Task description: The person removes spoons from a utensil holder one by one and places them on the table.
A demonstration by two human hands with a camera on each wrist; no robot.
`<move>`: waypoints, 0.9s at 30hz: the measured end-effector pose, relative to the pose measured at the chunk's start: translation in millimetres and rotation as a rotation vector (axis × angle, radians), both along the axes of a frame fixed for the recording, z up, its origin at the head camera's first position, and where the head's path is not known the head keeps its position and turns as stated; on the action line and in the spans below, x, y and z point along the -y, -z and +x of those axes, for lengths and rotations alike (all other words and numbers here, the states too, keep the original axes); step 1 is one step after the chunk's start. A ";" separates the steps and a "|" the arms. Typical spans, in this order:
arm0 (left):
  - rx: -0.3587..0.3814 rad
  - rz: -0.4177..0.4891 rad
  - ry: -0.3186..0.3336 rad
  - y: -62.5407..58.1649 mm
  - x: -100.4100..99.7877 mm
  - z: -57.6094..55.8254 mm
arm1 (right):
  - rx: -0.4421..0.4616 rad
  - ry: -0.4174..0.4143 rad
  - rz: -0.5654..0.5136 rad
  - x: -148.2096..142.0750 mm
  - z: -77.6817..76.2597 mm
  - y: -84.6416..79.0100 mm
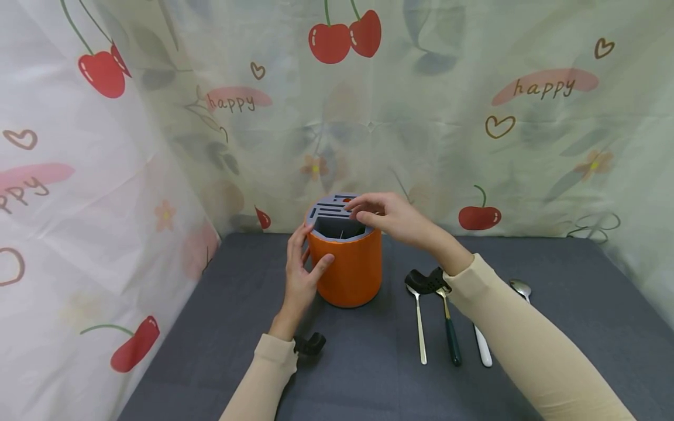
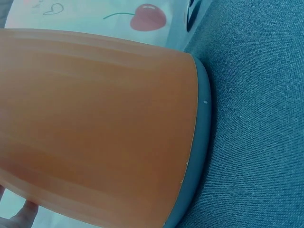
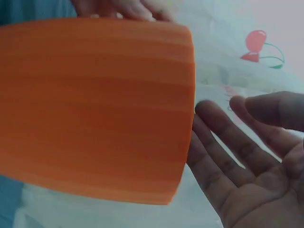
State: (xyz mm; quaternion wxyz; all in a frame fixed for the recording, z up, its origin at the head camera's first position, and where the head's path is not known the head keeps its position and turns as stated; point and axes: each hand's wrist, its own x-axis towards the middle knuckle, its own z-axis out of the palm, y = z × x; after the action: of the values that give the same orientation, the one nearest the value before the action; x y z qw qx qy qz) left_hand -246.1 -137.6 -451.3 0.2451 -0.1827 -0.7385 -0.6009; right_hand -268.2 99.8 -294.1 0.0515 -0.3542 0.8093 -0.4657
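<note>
An orange round utensil holder (image 1: 348, 275) with a grey slotted top (image 1: 316, 213) stands upright on the dark cloth. My left hand (image 1: 302, 278) rests against its left side, thumb extended over the front and fingers near the rim. In the left wrist view, the holder's orange wall (image 2: 99, 123) fills most of the picture. My right hand (image 1: 387, 216) is over the right part of the top, fingers loosely bent. Close to its fingertips, a small red thing (image 1: 347, 200) shows at a slot. The right wrist view shows an empty palm and fingers (image 3: 237, 161) beside the rim.
Right of the holder lie a spoon with a pale gold handle (image 1: 421, 336), a utensil with a dark green handle (image 1: 453, 342) and a white handle (image 1: 483, 348). Beyond the right sleeve shows a spoon bowl (image 1: 520, 286). A patterned curtain (image 1: 411, 146) hangs behind.
</note>
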 end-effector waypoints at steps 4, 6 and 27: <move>0.001 0.005 0.006 -11.3 -2.8 9.6 | -0.051 -0.021 0.104 5.8 -6.4 -5.6; 0.003 0.006 0.012 -18.8 -4.6 16.1 | -0.071 -0.030 0.163 8.3 -9.2 -8.2; -0.026 0.005 0.027 -26.6 -5.8 22.5 | -0.149 -0.062 0.540 34.3 -16.2 -24.6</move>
State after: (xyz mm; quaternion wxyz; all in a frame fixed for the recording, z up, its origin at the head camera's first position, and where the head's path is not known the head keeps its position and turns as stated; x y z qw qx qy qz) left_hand -223.7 -131.7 -424.7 0.2469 -0.1999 -0.7314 -0.6035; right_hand -284.4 65.6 -269.5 0.0988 -0.3856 0.8944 -0.2039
